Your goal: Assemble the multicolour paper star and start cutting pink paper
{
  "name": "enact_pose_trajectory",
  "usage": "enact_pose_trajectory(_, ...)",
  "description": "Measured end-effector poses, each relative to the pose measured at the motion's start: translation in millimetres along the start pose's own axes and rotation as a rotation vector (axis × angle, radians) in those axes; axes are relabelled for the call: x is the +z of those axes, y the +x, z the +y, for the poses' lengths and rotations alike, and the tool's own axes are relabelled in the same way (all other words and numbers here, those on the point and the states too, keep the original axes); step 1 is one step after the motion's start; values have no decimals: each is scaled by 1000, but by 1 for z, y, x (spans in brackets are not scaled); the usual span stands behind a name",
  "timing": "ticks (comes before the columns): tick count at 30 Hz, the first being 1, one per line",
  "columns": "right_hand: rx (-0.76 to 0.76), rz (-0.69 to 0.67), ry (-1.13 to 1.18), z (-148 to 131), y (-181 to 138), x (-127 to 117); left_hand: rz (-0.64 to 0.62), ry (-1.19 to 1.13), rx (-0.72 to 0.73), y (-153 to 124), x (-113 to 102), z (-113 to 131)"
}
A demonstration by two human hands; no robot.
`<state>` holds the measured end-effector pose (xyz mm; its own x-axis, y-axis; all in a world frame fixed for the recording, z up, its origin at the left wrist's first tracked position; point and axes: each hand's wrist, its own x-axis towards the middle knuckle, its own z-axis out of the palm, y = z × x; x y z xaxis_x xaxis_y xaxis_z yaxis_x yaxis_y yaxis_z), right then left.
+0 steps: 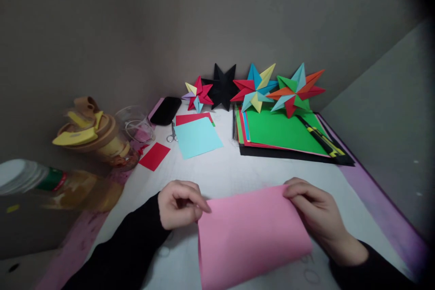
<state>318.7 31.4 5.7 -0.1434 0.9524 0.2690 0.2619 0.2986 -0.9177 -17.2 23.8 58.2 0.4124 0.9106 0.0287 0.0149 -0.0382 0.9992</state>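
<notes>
A pink sheet of paper (254,235) is bent over on itself, with a rounded, uncreased fold toward me. At its far left corner, my left hand (181,205) is closed, thumb and fingers gripping the edge. My right hand (316,208) pinches the far right corner between thumb and fingers. Beyond the hands lie a light blue paper square (198,137) over red paper, a small red paper piece (155,157) and small scissors (172,133).
Several folded paper stars (224,86) lean against the wall. A stack of coloured paper (285,133) carries a yellow-black cutter (321,138). At left stand a lidded jar (30,179), a brown pot-like container (98,133) and a clear cup (136,124). A black phone (166,110) lies behind.
</notes>
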Motion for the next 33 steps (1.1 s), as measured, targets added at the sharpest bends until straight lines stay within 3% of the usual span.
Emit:
enact_pose_trajectory(17,1,17,14,-3,0,1,-9,-45,4,-2,-4,-4)
enact_pose_trajectory(24,11,22,-4,-2,-1,-2,118,-46,-141,-1,2,-1)
enact_pose_trajectory(30,231,73,-54,-5,6,9,167,-31,-302,9,-5,-25)
enact_pose_trajectory(33,297,21,-85,-8,12,17,185,116,-332,13,-6,-40)
